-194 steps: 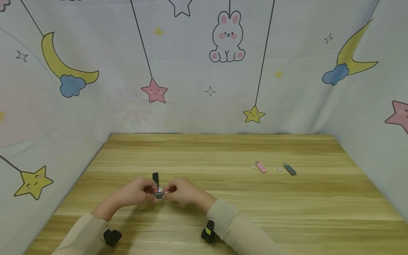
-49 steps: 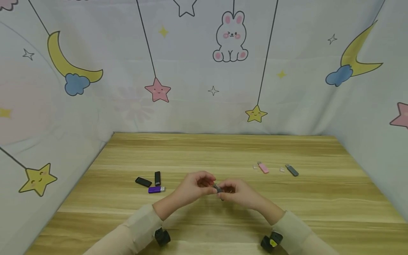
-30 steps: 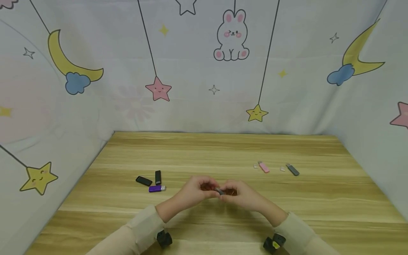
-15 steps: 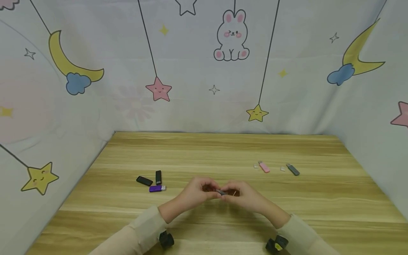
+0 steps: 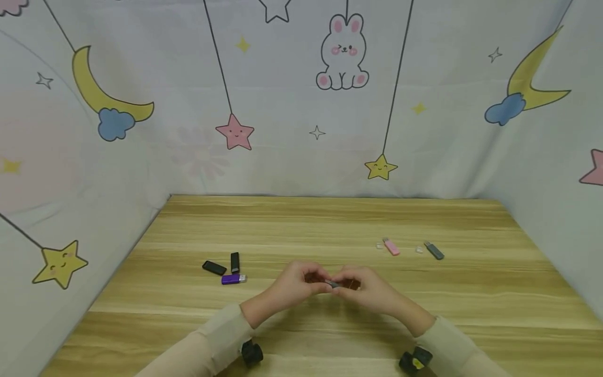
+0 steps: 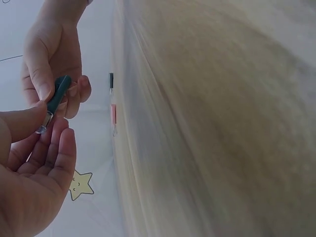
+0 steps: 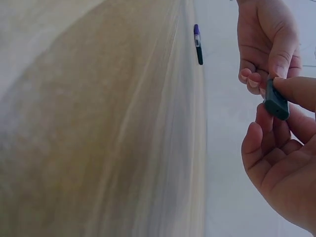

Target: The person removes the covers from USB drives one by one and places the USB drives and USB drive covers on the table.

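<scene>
Over the middle of the table, my left hand (image 5: 294, 285) and right hand (image 5: 372, 293) meet at one small dark grey-green USB flash drive (image 7: 276, 102). My right thumb and fingers pinch its body. At its other end, my left thumb and fingertips pinch the clear cap (image 6: 44, 123), which appears to cover the plug. In the head view the fingers hide most of the drive. To the left lie a purple USB flash drive (image 5: 231, 279) with a bare metal plug and two black pieces, an angled one (image 5: 214, 267) and an upright one (image 5: 235, 262).
Back right on the wooden table (image 5: 301, 225) lie a pink USB flash drive (image 5: 391, 246) and a grey one (image 5: 434, 250), plugs bare. A small clear cap (image 5: 379, 245) sits beside the pink drive, another clear cap (image 5: 419, 250) beside the grey. Patterned cloth (image 5: 282, 167) encloses the table.
Both hands have moved right with the grey flash drive, from beside the black pieces to the table's middle, uncovering the purple drive. More recently the held drive has turned more level between the fingers.
</scene>
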{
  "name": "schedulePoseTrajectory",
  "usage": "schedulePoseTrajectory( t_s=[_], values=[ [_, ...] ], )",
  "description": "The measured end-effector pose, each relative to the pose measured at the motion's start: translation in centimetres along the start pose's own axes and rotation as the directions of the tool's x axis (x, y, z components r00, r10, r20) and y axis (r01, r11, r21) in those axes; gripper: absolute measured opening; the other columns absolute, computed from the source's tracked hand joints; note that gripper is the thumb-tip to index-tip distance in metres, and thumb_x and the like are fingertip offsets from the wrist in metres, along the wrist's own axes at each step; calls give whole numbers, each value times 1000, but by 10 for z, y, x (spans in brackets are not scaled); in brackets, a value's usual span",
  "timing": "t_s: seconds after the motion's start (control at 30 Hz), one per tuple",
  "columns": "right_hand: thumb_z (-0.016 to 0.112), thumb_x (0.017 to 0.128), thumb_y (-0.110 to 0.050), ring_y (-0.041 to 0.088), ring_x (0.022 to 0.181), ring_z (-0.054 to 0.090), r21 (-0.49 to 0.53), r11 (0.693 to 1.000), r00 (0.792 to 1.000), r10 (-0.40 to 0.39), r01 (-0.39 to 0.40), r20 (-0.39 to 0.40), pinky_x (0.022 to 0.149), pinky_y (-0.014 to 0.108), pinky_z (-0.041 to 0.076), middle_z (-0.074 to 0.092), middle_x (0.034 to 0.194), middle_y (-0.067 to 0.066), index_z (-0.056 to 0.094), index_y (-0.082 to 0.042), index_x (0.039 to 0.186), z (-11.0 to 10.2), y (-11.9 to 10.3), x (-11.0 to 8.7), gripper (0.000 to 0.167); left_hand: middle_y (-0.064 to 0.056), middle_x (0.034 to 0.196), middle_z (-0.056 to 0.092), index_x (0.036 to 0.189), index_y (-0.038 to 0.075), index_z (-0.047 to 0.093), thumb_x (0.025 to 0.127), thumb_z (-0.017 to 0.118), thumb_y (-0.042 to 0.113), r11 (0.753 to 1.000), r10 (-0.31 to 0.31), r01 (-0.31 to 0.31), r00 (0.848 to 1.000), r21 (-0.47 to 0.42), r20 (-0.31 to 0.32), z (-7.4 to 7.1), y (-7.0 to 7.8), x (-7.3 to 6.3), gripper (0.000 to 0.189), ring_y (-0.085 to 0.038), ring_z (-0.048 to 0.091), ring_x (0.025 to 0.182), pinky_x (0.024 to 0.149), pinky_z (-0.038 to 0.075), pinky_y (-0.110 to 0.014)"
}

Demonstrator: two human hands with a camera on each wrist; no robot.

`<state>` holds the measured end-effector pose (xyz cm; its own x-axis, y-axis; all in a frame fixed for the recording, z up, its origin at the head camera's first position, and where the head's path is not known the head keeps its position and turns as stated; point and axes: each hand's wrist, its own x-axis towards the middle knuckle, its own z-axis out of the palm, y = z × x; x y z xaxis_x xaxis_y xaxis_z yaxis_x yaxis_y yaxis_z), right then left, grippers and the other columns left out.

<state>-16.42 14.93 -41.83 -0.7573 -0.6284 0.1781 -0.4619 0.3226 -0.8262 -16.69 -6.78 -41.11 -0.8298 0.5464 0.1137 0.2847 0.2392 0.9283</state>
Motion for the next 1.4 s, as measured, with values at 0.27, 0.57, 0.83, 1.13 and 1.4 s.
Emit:
schedulePoseTrajectory(
  t_s=[0.27,0.57,0.83,1.13,1.4],
  values=[
    [66,92,-13,4,77,54,15,999,999,-39,38,16,68,22,50,59,86,-2,71,-4,105,-1,1,-5,17,-12,88,70,91,-1,71,84,74,4,1000,18,-18,1000,1,8,3,1,0,10,-6,60,73,62,50,-19],
    [64,93,-10,1,73,51,26,993,993,-113,112,28,64,21,49,55,81,-1,69,2,109,-1,3,-7,21,-12,89,71,90,-1,71,84,73,3,1000,22,-22,999,-6,27,2,1,0,8,-5,61,75,65,51,-19],
    [63,93,-10,0,72,48,23,992,991,-127,126,30,63,21,49,53,79,-1,67,5,114,-2,2,-8,26,-13,91,71,92,-2,71,85,72,4,1000,16,-16,999,-11,38,-1,1,-1,9,-6,62,76,67,51,-18],
    [64,93,-12,2,71,46,5,996,995,-93,93,34,62,21,46,52,79,-3,67,3,114,-4,0,-11,26,-12,90,71,92,-1,72,85,73,5,1000,-1,1,1000,-9,23,1,2,0,9,-8,61,76,65,50,-18],
    [64,93,-15,3,72,49,-87,995,999,-50,51,5,65,22,48,58,83,-6,69,-3,112,-10,0,-11,23,-9,88,70,94,-2,71,85,72,7,1000,-29,29,999,6,-13,-1,2,4,13,-10,60,75,64,49,-19]
  ],
)
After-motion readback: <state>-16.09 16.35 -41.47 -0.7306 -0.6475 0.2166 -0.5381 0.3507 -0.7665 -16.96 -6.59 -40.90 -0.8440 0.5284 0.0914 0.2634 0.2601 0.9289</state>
